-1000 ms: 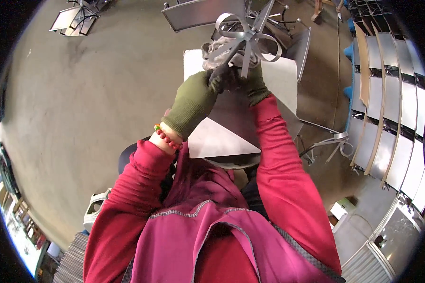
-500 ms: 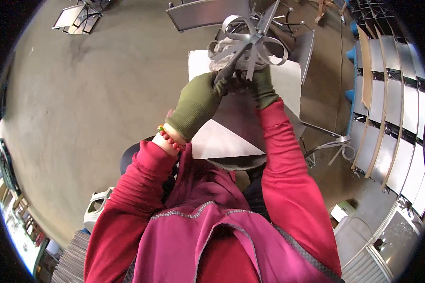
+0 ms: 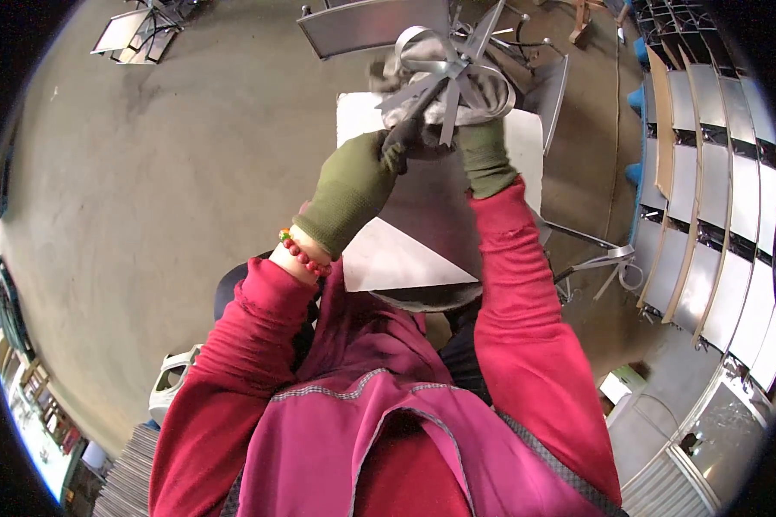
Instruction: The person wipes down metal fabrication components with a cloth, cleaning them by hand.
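Note:
A grey metal bow ornament (image 3: 453, 69) with curled ribbon-like loops is held up in front of me. My left hand (image 3: 358, 177), in a green and black glove, is closed around its dark stem. My right hand (image 3: 486, 157), in a green-cuffed glove, is at a bunched grey cloth (image 3: 489, 93) behind the loops. The cloth and the ornament hide its fingers, and the cloth is partly blurred. Below both hands lies a flat panel (image 3: 397, 258) with white corners and a grey-brown middle, over my lap.
A metal frame with a ribbon-like end (image 3: 616, 258) stands just right of the panel. Grey panelled pieces (image 3: 379, 28) stand ahead on the floor, another (image 3: 132, 34) far left. At right is a rack of stacked panels (image 3: 690, 172). A whitish plastic object (image 3: 172, 379) sits at lower left.
The grey cloth has shifted behind the loops, its left part now blurred. The ornament has moved slightly left and up with my hands. My left hand keeps its hold on the stem.

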### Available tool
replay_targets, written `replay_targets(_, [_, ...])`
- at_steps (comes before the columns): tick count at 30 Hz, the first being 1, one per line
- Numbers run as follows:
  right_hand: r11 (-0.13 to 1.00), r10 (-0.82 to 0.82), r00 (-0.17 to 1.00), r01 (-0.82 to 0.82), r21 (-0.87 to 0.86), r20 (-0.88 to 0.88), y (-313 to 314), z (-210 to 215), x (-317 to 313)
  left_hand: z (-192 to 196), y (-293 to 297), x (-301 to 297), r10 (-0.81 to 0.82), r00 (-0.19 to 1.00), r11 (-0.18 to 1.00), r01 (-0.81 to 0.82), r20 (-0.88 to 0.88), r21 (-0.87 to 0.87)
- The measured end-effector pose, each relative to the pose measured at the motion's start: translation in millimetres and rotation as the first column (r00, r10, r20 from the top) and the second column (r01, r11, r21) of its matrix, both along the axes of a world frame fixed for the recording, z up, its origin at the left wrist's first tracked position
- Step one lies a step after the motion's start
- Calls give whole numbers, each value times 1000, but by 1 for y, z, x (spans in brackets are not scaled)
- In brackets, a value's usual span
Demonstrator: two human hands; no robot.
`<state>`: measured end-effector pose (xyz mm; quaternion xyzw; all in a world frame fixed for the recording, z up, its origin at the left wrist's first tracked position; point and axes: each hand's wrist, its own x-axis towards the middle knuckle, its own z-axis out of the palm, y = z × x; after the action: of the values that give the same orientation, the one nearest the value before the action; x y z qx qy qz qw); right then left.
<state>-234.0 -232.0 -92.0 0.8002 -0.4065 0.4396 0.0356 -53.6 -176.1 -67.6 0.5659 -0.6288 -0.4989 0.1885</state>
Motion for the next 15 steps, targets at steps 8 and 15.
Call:
replay_targets(8, [942, 79, 977, -139, 305, 200, 8, -22, -3, -9, 2, -2, 2, 998, 998, -6, -68, -60])
replay_targets(15, [999, 34, 981, -36, -9, -192, -6, 9, -6, -3, 3, 2, 22, 999, 999, -20, -37, 33])
